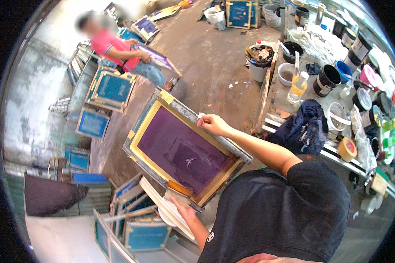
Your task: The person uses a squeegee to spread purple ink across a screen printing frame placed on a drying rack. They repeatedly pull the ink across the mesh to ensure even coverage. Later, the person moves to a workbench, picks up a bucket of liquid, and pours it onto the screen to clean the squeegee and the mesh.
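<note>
From my remote seat, I have the framed screen (171, 136) in the middle of the head view, tilted in front of the person's body, its purple mesh bordered with yellow tape and a pale crescent mark showing on the lower part. The right hand (213, 125) is at the frame's upper right rim, thumb and fingers pinched together on a small white piece (201, 115); from up here I can't be sure whether the fingers also touch the rim. The left hand (183, 209) is at the frame's lower left edge, pinching a flat tool (179, 193) with an orange strip that overlaps the rim there. A long white board (151, 193) runs just beside the frame, near that hand.

Beyond the frame, to its upper left, I see a co-worker (114, 50) in a pink-red shirt holding another purple screen (156, 57). Blue screens (112, 90) lean to the left of the frame. Above it and to the right stands a white bucket (258, 73) with a black liner. Farther right of the frame, a worktable carries a clear bottle (297, 90) with yellow liquid, a black tub (327, 81) and a roll of tape (347, 149); a dark cloth (305, 125) lies at its near edge.
</note>
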Demonstrator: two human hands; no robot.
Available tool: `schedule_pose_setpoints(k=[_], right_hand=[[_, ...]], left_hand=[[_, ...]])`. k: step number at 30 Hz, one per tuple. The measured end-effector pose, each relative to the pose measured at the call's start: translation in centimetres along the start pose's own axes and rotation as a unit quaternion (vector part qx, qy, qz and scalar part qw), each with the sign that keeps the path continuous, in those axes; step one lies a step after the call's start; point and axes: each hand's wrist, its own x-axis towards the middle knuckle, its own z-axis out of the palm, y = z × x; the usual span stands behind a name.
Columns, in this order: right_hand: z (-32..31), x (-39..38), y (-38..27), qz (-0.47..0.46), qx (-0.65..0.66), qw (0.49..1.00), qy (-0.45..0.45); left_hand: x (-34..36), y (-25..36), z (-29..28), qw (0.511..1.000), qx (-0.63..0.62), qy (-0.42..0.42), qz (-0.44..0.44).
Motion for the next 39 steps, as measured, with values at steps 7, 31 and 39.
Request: schedule_pose_setpoints(k=[7,31,39], right_hand=[[-2.6,11.5,1.0,0.1,-0.002,0.983,0.152],[-21.5,13.4,12.5,0.15,-0.012,0.682,0.716],[-19.5,16.5,15.6,0.191,0.012,0.602,0.775]], left_hand=[[22.3,7.7,12.1,0.989,0.118,-0.071,-0.048],[39.5,-4.9,71.9,0.749,0.334,-0.515,-0.251],[42.9,-8.6,81.9,0.686,0.371,-0.574,-0.248]])
